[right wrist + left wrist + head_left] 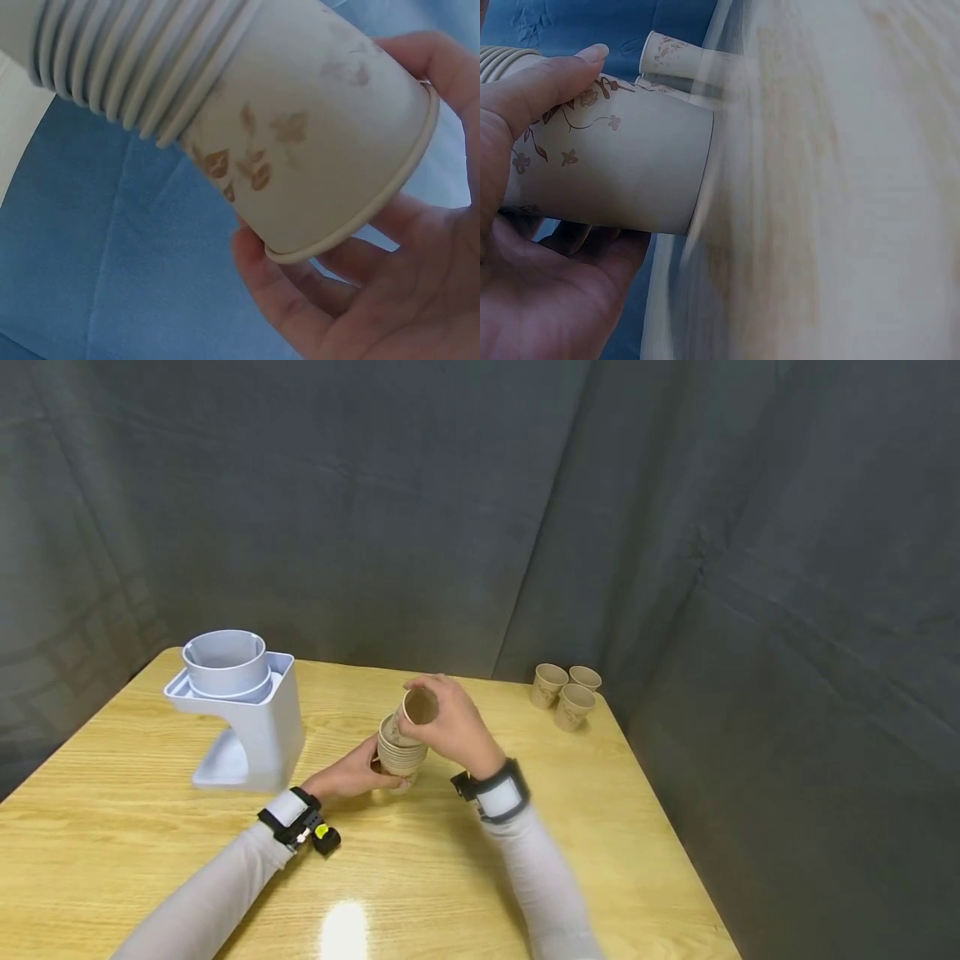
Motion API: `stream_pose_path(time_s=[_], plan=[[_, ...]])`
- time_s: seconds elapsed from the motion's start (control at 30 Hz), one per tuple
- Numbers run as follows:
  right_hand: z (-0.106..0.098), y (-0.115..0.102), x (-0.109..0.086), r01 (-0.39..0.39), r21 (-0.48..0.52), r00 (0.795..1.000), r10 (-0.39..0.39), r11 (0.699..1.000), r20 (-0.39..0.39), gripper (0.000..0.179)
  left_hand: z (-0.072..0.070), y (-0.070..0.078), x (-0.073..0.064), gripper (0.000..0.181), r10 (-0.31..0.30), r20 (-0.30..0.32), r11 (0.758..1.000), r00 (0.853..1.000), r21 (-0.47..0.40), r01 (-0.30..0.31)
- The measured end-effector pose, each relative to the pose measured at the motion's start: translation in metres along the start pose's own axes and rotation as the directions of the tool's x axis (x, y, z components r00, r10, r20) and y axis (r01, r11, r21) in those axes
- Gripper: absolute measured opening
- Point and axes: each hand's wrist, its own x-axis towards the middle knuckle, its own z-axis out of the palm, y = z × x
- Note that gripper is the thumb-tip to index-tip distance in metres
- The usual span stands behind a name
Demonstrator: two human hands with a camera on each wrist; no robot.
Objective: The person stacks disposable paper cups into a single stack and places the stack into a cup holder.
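Note:
A stack of nested paper cups stands near the middle of the table, and my left hand grips it low down. In the left wrist view the thumb and fingers wrap the flower-printed lowest cup. My right hand holds the top paper cup by its rim, tilted, its lower end still inside the stack. In the right wrist view this cup shows well out of the stacked rims, with thumb and fingers around its rim.
A pale grey stand carrying a round container is on the left of the table. Three paper cups stand together at the back right corner. Dark cloth hangs behind and to the right of the wooden table.

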Motion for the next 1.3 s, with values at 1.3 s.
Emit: stream_pose_path(time_s=[1.3], plan=[[0.028, 0.013, 0.006, 0.166, -0.134, 0.954, -0.124, 0.977, 0.274, 0.050, 0.000, -0.001, -0.005, 0.088, -0.015, 0.005, 1.000, 1.000, 0.018, 0.015]])
